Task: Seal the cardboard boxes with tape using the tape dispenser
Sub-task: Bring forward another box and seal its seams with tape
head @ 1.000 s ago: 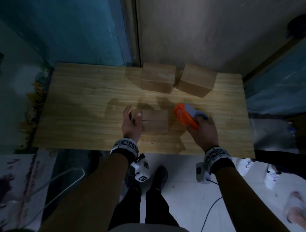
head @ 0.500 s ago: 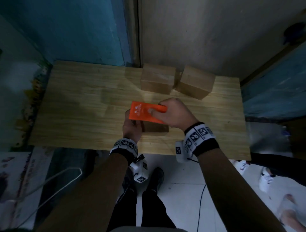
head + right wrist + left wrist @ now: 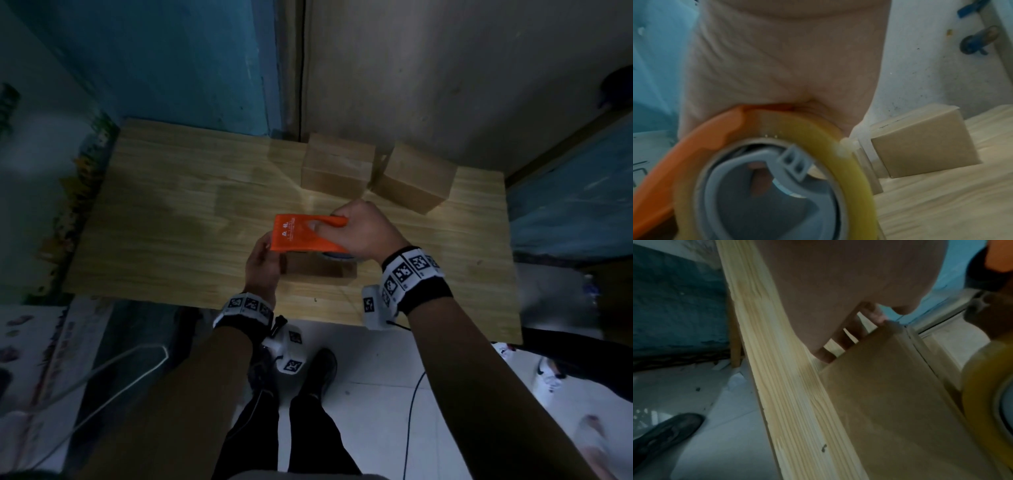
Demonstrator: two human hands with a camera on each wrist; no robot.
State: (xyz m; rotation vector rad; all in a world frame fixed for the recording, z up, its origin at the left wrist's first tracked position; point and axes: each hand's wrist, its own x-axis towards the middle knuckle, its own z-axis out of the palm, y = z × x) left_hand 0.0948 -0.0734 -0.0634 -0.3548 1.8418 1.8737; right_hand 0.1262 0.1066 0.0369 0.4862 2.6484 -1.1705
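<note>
A small cardboard box (image 3: 318,270) lies near the front edge of the wooden table (image 3: 171,222). My left hand (image 3: 265,255) grips its left end, fingers (image 3: 875,314) curled over the far corner of the box (image 3: 890,402). My right hand (image 3: 346,226) holds the orange tape dispenser (image 3: 301,234) flat over the top of the box, hiding most of it. The yellowish tape roll (image 3: 838,142) sits in the dispenser's orange shell (image 3: 705,138) and shows at the right edge of the left wrist view as the roll (image 3: 982,386).
Two more cardboard boxes (image 3: 337,161) (image 3: 414,178) stand side by side at the back of the table by the wall; one box (image 3: 920,142) shows in the right wrist view. A cable (image 3: 411,411) hangs below the front edge, near my shoes (image 3: 318,373).
My right hand carried the dispenser from the right of the small box leftward onto its top. My left hand stayed on the box's left end.
</note>
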